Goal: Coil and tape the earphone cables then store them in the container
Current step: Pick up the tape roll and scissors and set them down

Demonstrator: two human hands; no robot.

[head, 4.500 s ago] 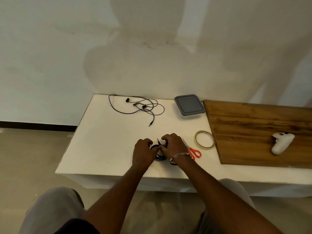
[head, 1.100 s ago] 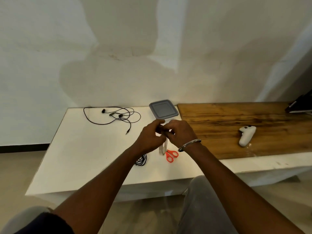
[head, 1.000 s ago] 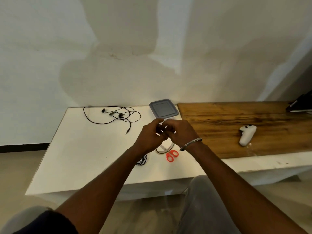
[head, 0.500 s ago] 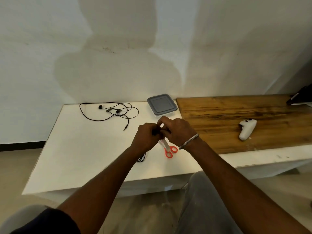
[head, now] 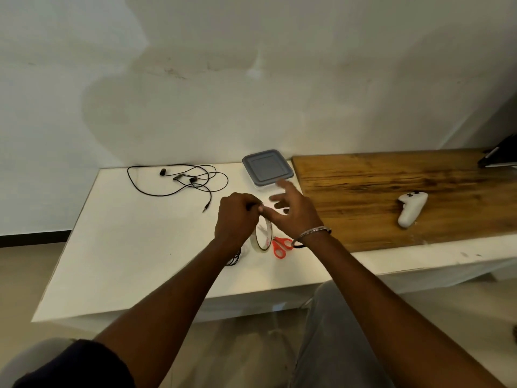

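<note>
1 head view, facing forward-down over white table (head: pixel 126 247); edges seemingly bowed.

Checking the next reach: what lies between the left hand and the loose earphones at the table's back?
Head view: only bare white table between the left hand and the loose earphones.

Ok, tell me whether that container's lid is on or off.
On. The grey lid sits flat and square on the container, covering its whole top; nothing of the inside shows.
</note>
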